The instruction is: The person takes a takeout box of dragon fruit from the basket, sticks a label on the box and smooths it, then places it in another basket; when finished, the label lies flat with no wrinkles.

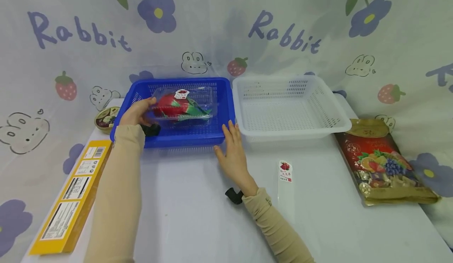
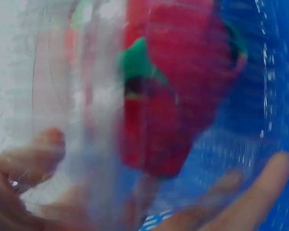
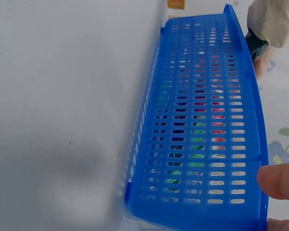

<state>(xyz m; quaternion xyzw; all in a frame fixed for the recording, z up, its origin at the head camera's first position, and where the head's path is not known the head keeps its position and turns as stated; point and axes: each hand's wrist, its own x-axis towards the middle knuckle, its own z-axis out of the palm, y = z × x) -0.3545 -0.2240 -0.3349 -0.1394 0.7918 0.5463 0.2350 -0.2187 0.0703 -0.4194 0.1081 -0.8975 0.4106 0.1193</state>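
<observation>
A clear plastic clamshell box (image 1: 209, 98) with a red and green dragon fruit (image 1: 173, 105) inside sits within the blue basket (image 1: 184, 140). My left hand (image 1: 136, 111) grips the box's left end, its thumb and fingers on either side in the left wrist view, where the fruit (image 2: 178, 96) looks blurred through the plastic. At the basket's front right corner, my right hand (image 1: 231, 157) touches the rim with its fingers extended. The right wrist view has its thumb (image 3: 279, 180) against the blue rim, and the fruit's colours show through the slots.
A white basket (image 1: 290, 131) stands right of the blue one. Farther right lies a red and gold bag (image 1: 382, 160). A labelled clear strip (image 1: 286, 172) lies in front. At left are a yellow box (image 1: 74, 192) and a small round container (image 1: 105, 120). Behind hangs a patterned cloth (image 1: 219, 23).
</observation>
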